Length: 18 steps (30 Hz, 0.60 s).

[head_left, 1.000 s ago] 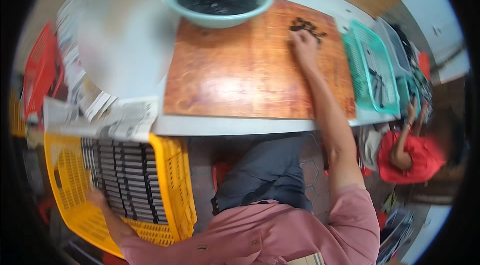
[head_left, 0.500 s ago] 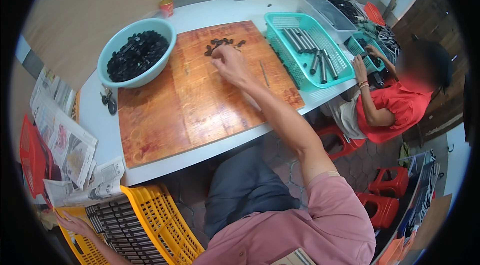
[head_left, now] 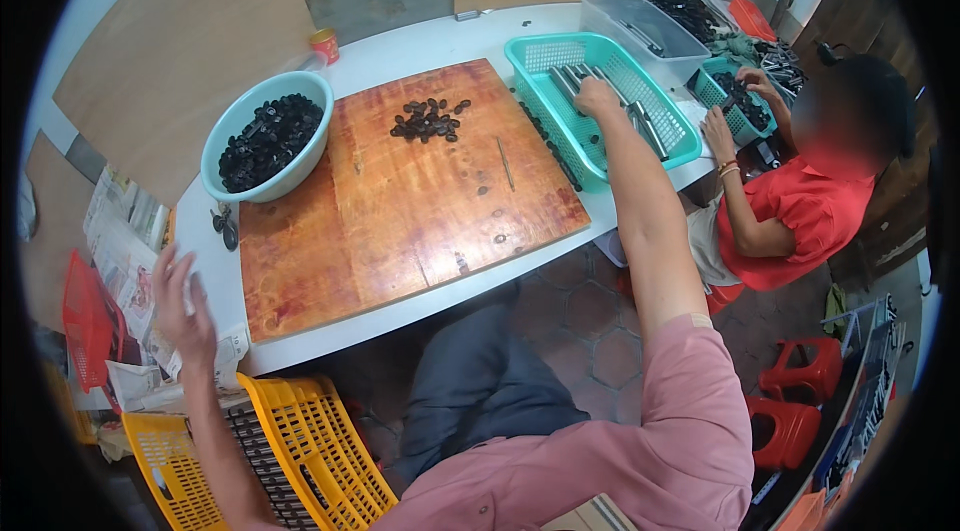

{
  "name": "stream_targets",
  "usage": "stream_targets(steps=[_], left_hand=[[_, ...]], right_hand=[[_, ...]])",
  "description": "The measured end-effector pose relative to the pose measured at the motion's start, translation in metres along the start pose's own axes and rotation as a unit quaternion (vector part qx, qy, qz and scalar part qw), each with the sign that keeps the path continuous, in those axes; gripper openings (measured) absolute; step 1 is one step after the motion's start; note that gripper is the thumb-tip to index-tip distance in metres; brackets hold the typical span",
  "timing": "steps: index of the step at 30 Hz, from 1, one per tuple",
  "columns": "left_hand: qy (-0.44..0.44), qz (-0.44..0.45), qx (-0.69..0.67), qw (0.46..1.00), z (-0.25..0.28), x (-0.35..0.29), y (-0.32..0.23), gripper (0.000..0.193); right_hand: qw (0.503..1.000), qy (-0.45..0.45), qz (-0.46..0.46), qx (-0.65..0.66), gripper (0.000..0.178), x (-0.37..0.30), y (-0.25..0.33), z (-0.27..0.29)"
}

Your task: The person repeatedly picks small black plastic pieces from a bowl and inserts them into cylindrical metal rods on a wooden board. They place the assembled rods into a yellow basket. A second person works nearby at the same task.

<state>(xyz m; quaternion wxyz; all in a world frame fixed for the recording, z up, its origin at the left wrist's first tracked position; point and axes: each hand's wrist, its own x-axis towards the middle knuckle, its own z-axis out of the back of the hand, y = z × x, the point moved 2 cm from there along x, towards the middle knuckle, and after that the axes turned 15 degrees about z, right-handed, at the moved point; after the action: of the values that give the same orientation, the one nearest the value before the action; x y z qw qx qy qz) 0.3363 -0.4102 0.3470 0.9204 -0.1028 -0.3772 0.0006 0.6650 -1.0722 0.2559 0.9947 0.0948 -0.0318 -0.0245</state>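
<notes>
My right hand [head_left: 597, 98] reaches into the turquoise basket [head_left: 537, 49], its fingers closed at the ends of the shiny metal tubes [head_left: 567, 81]; the fingertips are partly hidden. Raised by the table's left edge, my left hand [head_left: 185, 316] holds nothing, with its fingers spread. Below it stands a yellow crate [head_left: 325, 451] packed with rows of dark and silver tubes [head_left: 265, 471]. On the wooden board [head_left: 400, 221] lies a loose pile of small black oval caps [head_left: 428, 121], with a thin metal rod [head_left: 505, 164] to their right.
A pale blue bowl [head_left: 313, 153] full of black parts stands left of the board, with keys [head_left: 226, 228] near it. Newspapers [head_left: 120, 231] and a red basket [head_left: 85, 331] are at far left. A co-worker in a red shirt [head_left: 790, 231] handles parts at the right.
My right hand has gone from the black caps on the board to the tubes in the turquoise basket. My left hand has risen from the yellow crate.
</notes>
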Motion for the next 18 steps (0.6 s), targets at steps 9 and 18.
stream_targets(steps=[9, 18], left_hand=[[0.159, 0.043, -0.282, 0.945, -0.126, 0.055, -0.134, 0.016], [0.392, 0.347, -0.538, 0.661, -0.229, 0.011, -0.185, 0.034]], right_hand=[[0.993, 0.111, -0.024, 0.033, 0.04, 0.011, -0.008, -0.012], [0.969, -0.119, 0.044, 0.213, 0.042, -0.023, 0.035, 0.076]])
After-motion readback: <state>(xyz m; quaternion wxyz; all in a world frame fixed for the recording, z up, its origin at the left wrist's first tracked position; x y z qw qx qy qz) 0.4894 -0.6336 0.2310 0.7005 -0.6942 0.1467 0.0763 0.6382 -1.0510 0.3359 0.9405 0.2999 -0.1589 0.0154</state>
